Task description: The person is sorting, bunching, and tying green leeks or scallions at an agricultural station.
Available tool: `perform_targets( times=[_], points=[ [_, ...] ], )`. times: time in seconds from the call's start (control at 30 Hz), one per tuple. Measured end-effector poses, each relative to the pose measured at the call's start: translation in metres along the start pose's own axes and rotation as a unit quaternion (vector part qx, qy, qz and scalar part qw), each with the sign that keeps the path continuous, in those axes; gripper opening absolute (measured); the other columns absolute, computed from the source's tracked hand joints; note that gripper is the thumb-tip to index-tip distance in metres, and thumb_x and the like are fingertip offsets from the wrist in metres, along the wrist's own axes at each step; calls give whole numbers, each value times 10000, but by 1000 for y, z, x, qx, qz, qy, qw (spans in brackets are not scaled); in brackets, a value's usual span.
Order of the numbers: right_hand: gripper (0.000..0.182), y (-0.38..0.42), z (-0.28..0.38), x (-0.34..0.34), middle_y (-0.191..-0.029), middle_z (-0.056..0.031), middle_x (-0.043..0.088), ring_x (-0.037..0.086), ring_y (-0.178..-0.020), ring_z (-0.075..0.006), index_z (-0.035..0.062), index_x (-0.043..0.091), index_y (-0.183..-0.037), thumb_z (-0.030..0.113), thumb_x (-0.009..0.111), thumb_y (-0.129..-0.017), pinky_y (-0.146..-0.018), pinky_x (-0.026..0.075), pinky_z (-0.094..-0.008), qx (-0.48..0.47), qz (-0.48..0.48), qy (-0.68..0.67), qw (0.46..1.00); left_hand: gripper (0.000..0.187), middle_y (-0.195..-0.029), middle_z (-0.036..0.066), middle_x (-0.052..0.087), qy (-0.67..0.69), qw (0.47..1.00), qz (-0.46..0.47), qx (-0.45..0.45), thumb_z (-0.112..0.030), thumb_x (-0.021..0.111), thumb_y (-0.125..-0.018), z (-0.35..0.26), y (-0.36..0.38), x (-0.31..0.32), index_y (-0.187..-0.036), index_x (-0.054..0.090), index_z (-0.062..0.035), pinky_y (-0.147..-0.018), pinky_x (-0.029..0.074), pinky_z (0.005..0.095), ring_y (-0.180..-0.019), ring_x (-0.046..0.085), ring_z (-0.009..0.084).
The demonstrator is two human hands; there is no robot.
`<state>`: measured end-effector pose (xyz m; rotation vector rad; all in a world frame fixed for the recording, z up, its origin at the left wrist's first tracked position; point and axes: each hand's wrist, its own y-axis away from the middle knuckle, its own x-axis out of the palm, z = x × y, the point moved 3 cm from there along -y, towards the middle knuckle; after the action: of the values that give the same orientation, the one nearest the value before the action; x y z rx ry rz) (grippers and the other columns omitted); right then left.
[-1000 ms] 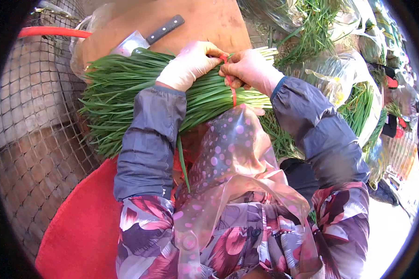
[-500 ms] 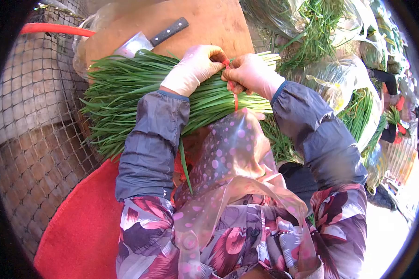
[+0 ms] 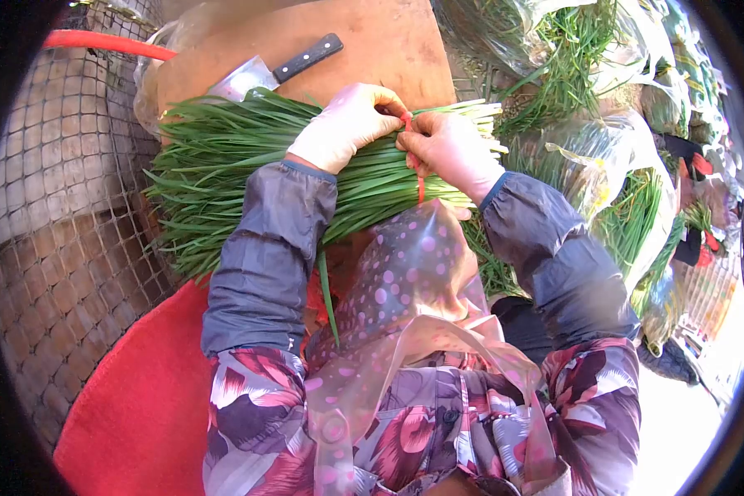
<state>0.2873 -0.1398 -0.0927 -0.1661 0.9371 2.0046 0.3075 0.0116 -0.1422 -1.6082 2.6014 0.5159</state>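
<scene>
A thick bundle of green garlic chives lies crosswise before me, leaves to the left and pale stem ends to the right. Around its stem part runs a red tie. My left hand, in a thin pale glove, pinches the red tie on top of the bundle. My right hand has thumb and fingers closed on the same tie just to the right, resting against the stems. Both hands nearly touch. Part of the tie is hidden by the fingers.
A cleaver with a black handle lies on the wooden board behind the bundle. Plastic bags of greens stand at the right. Black netting hangs at the left, with a red cloth at lower left.
My right hand has turned slightly and shifted a little down, its thumb and fingers still on the tie. My left hand keeps its pinch. The view has moved slightly.
</scene>
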Motion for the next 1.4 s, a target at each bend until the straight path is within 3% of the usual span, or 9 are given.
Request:
perform_targets(
  times=[0.03, 0.17, 0.23, 0.47, 1.07, 1.13, 1.27, 1.33, 1.4],
  points=[
    [221, 0, 0, 0, -655, -55, 645, 628, -567, -129, -17, 667, -888, 189, 606, -840, -560, 519, -266, -1, 1, 0, 1000, 154, -868, 52, 673, 7, 1000, 10, -16, -79, 663, -797, 1, 0, 0, -932, 675, -6, -790, 481, 262, -834, 610, 116],
    [229, -5, 0, -4, -689, -69, 659, 635, -593, -130, -25, 669, -910, 187, 614, -840, -573, 525, -273, 29, 29, -45, 998, 153, -869, 53, 673, -1, 1000, 4, -17, -74, 663, -793, 2, -1, 1, -930, 675, -6, -792, 479, 261, -838, 609, 117],
    [231, -8, -2, -4, -701, -72, 663, 637, -599, -130, -27, 668, -916, 185, 616, -839, -577, 527, -274, 37, 49, -42, 997, 221, -850, 112, 694, 28, 999, -3, 19, -154, 677, -755, 1, -1, 0, -915, 689, -2, -735, 492, 303, -799, 647, 184],
    [213, -10, 8, -8, -676, -83, 665, 650, -587, -147, -31, 668, -886, 171, 624, -837, -574, 529, -264, 38, 72, 28, 996, 218, -852, 114, 691, 30, 1000, -3, 7, -150, 683, -753, 2, -1, 0, -912, 691, -2, -743, 481, 296, -796, 637, 177],
    [160, -11, 9, -10, -654, -63, 658, 621, -521, -119, -16, 663, -822, 144, 649, -820, -435, 464, -266, 95, 94, -29, 991, 209, -921, 62, 660, 50, 997, 49, 10, 3, 590, -791, 2, -6, 1, -994, 639, -1, -847, 473, 276, -899, 604, 142],
    [164, -10, 9, -10, -659, -65, 659, 621, -522, -121, -19, 665, -829, 144, 646, -822, -448, 473, -264, 94, 85, -31, 991, 167, -852, 91, 690, 40, 998, 12, 37, -43, 621, -762, -1, -4, 2, -921, 670, -27, -749, 500, 298, -814, 643, 181],
    [183, -6, 8, -10, -677, -71, 662, 619, -544, -122, -32, 669, -860, 145, 638, -829, -514, 505, -254, 81, 73, -57, 992, 168, -885, 71, 664, -7, 1000, 25, 12, -18, 615, -773, -14, 0, 5, -939, 638, -9, -782, 488, 284, -839, 617, 155],
    [187, -4, 6, -9, -681, -73, 660, 618, -554, -122, -37, 669, -867, 144, 635, -830, -536, 514, -251, 76, 68, -66, 993, 143, -830, 94, 661, -125, 992, -21, 28, -47, 632, -750, -23, 3, 6, -889, 630, -12, -725, 493, 302, -785, 629, 183],
    [183, -4, 5, -8, -676, -69, 653, 617, -569, -118, -39, 666, -868, 137, 633, -829, -542, 517, -254, 79, 50, -85, 992, 147, -794, 118, 653, -121, 991, -37, 37, -71, 643, -736, -26, 7, 5, -869, 623, -10, -698, 493, 319, -756, 635, 209]
  ],
)
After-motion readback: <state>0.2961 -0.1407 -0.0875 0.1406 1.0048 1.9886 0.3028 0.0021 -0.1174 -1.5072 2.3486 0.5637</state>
